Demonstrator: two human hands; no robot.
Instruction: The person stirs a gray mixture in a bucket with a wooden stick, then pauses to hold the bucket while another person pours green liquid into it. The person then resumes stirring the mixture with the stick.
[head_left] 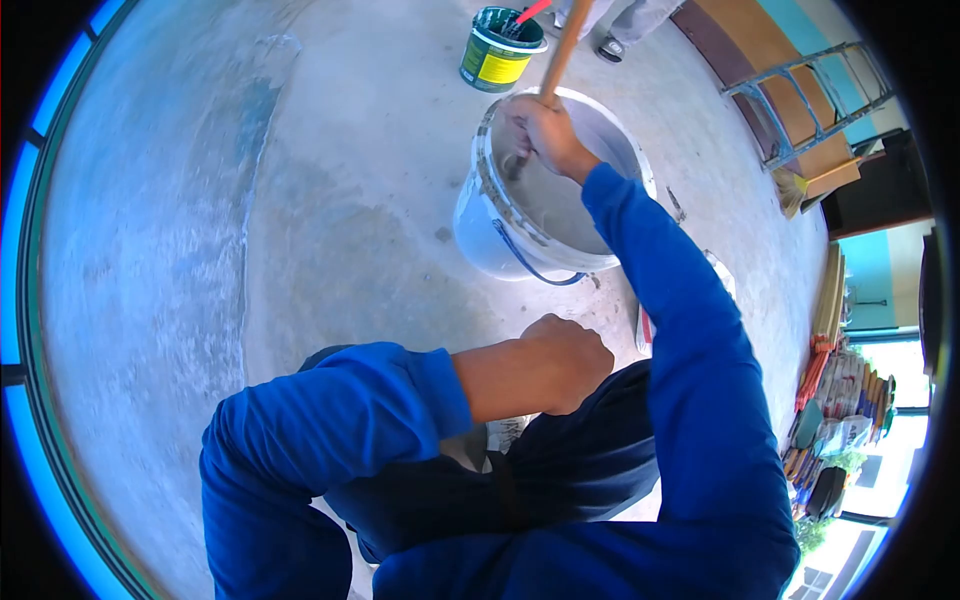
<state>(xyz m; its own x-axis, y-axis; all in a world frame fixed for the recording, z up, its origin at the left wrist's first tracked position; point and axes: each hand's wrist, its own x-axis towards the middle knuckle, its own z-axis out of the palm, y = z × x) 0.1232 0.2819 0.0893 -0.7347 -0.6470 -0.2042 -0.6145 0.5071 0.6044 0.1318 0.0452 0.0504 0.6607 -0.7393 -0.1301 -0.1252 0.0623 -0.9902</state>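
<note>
My right hand [548, 132] is wrapped round a wooden stick [567, 50], which slants up and away at the top of the view. That hand is over the mouth of a large white bucket [478, 228], inside its near-left rim. Grey wet mix [568, 208] fills part of the bucket, and dried smears coat the rim. The stick's lower end is mostly hidden by my hand and the bucket. Closed in a fist, my left hand [566, 366] rests over my bent knee, its fingertips turned out of sight.
A green pail [482, 70] with a red-handled tool [534, 11] stands beyond the bucket. Another person's foot [610, 48] is close by. At the right wall are a ladder [810, 110], a broom [790, 190] and stacked goods [835, 420]. Bare concrete floor [350, 200] extends left.
</note>
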